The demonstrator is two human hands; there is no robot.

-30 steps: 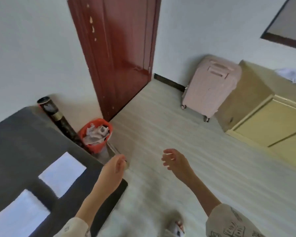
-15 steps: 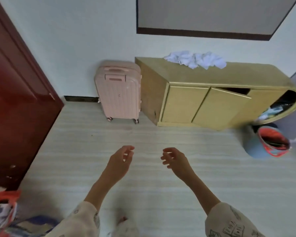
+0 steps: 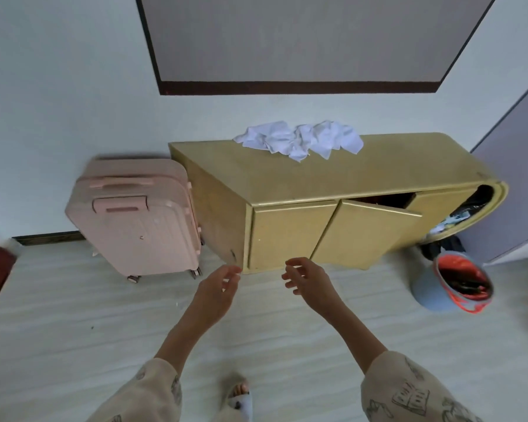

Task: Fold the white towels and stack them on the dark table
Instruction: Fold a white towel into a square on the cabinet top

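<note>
i have both hands out in front of me and neither holds anything. my left hand [image 3: 218, 287] hangs with its fingers loosely curled, thumb apart from them; my right hand [image 3: 307, 278] has its fingers spread and slightly bent, palm turned inward. they float side by side, apart from each other, over the pale floor [image 3: 73, 330].

the white towels [image 3: 299, 138] lie in a crumpled heap on top of the yellow cabinet [image 3: 287, 178], at about twelve o'clock from my hands, toward the back edge by the wall. i cannot tell how many towels are in the heap. the dark table is not in view at all.

i judge this to be the fetch step: i am facing the cabinet to collect another unfolded towel. the heap is well beyond my fingertips, so the next move calls for stepping closer and reaching up and over the cabinet's front edge, then pinching a single layer rather than a bunch, since the cloth is tangled and one tug may drag its neighbours along.

one cabinet door [image 3: 363, 233] stands ajar at about two o'clock from my right hand, so i would approach left of it. a pink suitcase [image 3: 134, 223] stands at ten o'clock, just beside the cabinet's end, and a grey bucket [image 3: 433, 293] sits at three o'clock on the floor.
</note>
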